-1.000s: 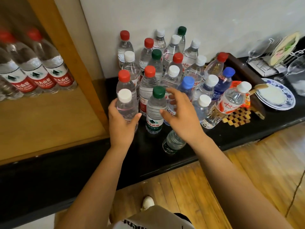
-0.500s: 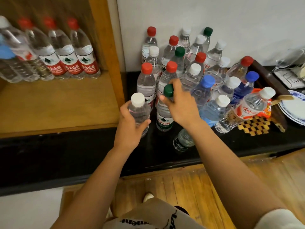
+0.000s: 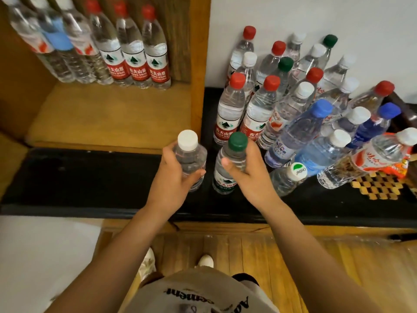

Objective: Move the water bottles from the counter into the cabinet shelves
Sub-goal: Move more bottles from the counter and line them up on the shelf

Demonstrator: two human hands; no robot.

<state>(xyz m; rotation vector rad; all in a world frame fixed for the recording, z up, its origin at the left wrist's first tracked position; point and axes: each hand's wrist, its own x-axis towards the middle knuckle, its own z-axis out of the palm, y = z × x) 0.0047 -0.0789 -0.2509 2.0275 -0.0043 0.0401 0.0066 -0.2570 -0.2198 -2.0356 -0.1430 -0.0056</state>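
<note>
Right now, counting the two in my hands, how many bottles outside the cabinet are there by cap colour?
Red-capped bottles: 6
White-capped bottles: 11, one in the left hand
Green-capped bottles: 3, one in the right hand
Blue-capped bottles: 2
Total: 22

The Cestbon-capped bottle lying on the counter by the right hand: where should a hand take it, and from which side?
Likely round its clear body just behind the cap, from above and the counter's front edge. The Cestbon-capped bottle lies on its side, cap toward the camera, its far end tucked among the standing bottles, so only the near end is free. The right hand is full.
</note>
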